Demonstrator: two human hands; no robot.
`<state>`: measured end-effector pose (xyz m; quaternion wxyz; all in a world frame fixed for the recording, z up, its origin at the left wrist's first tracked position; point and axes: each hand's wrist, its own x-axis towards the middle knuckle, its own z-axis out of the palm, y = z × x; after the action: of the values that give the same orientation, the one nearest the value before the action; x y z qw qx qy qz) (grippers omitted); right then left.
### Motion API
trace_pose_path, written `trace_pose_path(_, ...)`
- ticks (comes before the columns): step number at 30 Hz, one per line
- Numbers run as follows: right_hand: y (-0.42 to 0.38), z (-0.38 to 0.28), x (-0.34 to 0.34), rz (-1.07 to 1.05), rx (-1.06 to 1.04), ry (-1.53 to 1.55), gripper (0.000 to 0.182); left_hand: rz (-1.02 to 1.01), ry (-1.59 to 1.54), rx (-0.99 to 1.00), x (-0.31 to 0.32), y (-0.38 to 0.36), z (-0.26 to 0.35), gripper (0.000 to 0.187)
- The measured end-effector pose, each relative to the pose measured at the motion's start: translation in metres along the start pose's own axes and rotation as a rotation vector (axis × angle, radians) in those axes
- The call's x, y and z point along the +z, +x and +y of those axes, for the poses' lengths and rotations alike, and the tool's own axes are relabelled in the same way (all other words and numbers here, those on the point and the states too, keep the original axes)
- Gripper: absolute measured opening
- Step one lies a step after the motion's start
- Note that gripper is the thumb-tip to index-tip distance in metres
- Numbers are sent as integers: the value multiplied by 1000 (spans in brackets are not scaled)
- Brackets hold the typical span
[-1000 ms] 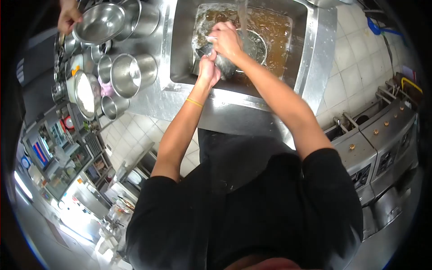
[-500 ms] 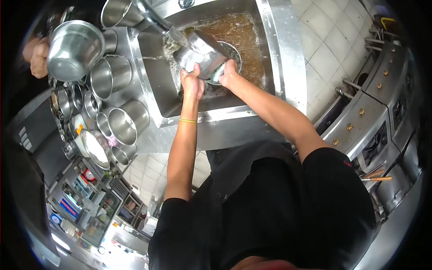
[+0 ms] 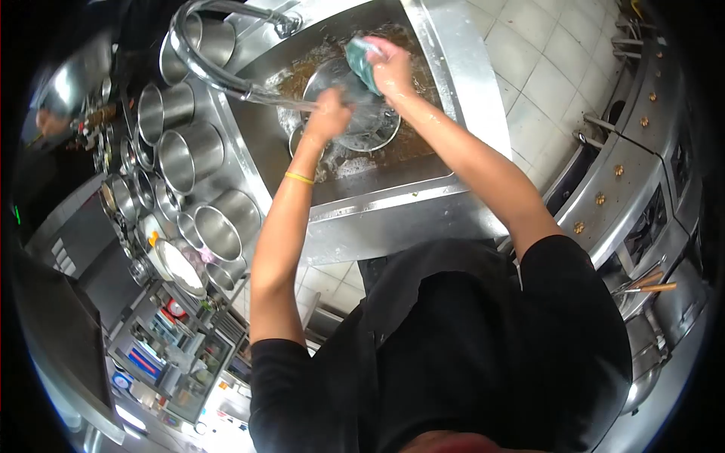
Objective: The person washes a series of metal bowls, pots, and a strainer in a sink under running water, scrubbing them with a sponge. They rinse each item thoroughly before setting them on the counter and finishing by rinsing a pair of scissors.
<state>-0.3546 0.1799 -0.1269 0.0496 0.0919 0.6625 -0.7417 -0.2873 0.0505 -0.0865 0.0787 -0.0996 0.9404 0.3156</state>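
My right hand is closed around a green scrubbing cloth above the sink. My left hand is smeared by motion beside the end of the faucet, over the left part of a round metal pot. Whether its fingers grip the pot is hard to make out. The pot sits in brownish water, and its shape is partly blurred. Left of it, a smaller round rim shows partly behind my left wrist.
Several steel pots stand on the counter left of the sink, with a strainer holding something white nearby. At far left, another person's hand is near a large metal pot. A stove lies to the right.
The metal container held under the stream is no longer tilted between my hands. My right hand has risen with the green cloth. The other person's pot has moved left; the view has shifted.
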Motion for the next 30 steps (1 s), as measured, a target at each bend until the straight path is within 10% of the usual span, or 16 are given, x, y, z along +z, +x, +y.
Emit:
trace_pose_path(2, 3, -30, -11, -114, -317, -183, 24, -344, 395, 156, -13, 4, 36, 24)
trace_pose_path(8, -16, -26, -38, -1318, -123, -557, 44, -191, 531, 562, -47, -10, 37, 19)
trace_pose_path(16, -33, 21, -27, -1518, -839, -970, 23, -493, 251, 653, -61, -19, 3, 12)
trace_pose_path(19, -30, 20, -27, -1450, -871, -891, 34, -379, 176, 662, -66, -19, -1, 18)
trace_pose_path(21, -36, 6, -11, -1539, -227, -869, 39, -366, 169, 637, -58, -19, 0, 19)
trace_pose_path(24, -51, -4, -2, -1361, -68, -702, 31, -374, 83, 536, -43, -19, -15, 14)
trace_pose_path(26, -55, -16, -7, -1329, -129, -401, 23, -380, -121, 378, -45, -20, -21, 15)
trace_pose_path(29, -40, 13, -19, -1611, -238, -909, 26, -108, -687, -79, -44, 5, -41, 38)
trace_pose_path(30, -36, 18, -27, -1569, -585, -805, 13, -185, -549, -157, -67, 10, -15, 42)
